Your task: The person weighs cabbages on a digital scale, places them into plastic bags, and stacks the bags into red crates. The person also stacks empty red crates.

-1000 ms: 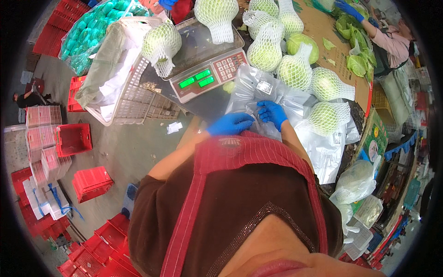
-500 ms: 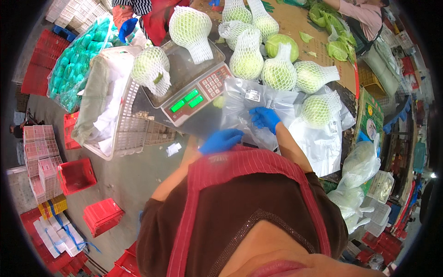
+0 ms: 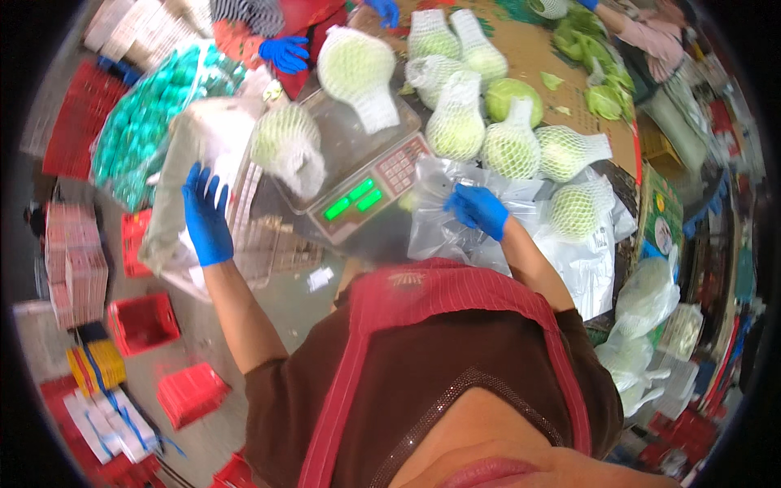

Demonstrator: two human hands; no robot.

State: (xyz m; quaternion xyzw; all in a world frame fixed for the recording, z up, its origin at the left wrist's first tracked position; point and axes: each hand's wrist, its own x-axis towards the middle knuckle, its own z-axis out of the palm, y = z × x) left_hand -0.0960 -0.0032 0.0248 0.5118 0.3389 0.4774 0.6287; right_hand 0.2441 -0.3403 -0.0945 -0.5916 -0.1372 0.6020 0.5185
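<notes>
My left hand (image 3: 207, 215), in a blue glove, is raised over the edge of a liner-draped plastic crate (image 3: 244, 195), fingers spread and nothing in them. Also gloved in blue, my right hand (image 3: 480, 211) is on a grey plastic bag (image 3: 435, 232), its fingers bent and closed on the film. Right of it, a net-wrapped cabbage (image 3: 573, 213) lies on white plastic bags (image 3: 582, 272). Ahead stands a digital scale (image 3: 354, 199) with lit green displays. One cabbage in foam net (image 3: 355, 69) rests on its pan, and another netted cabbage (image 3: 286, 140) at its left side.
Several netted cabbages (image 3: 457, 118) and a bare cabbage (image 3: 512, 99) sit beyond the bags. Loose leaves (image 3: 606, 93) lie on cardboard at the far right. A co-worker's gloved hand (image 3: 285, 54) is behind the scale. Red crates (image 3: 145, 323) stand on the floor at left.
My left hand has swung left from in front of my apron to the crate, its fingers spreading. My right hand stays at the grey bag. The co-worker's gloved hand has shifted right.
</notes>
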